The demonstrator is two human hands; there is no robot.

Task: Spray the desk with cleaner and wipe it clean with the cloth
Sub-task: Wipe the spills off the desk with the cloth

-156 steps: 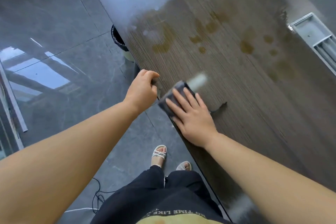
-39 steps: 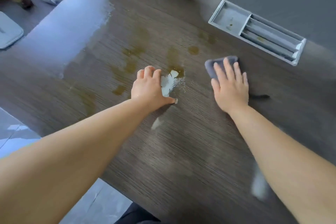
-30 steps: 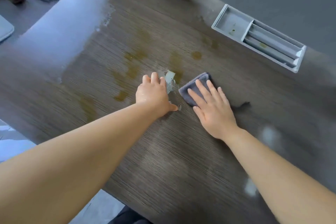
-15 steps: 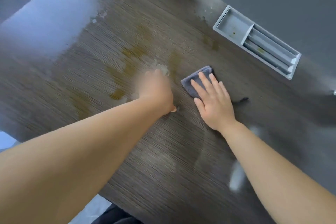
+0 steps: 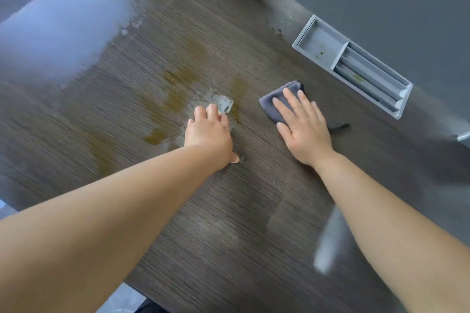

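Grey cloth (image 5: 278,98) folded small, pinned flat on the dark wood-grain surface (image 5: 229,223) beneath the right hand (image 5: 304,127), fingers (image 5: 292,100) straight and spread, released rather than clenched. Long axis slanted from near-left to far-right, far corner aimed at the recessed grey tray (image 5: 353,66), near it but apart. Soft, matte, slightly rumpled along the far edge; the rest hidden under the palm. Left hand (image 5: 208,134) beside, propped on the surface, fingers loosely bent, grasping nothing visible, tips at a whitish wet patch (image 5: 225,104). Yellowish stains (image 5: 173,89) further left.
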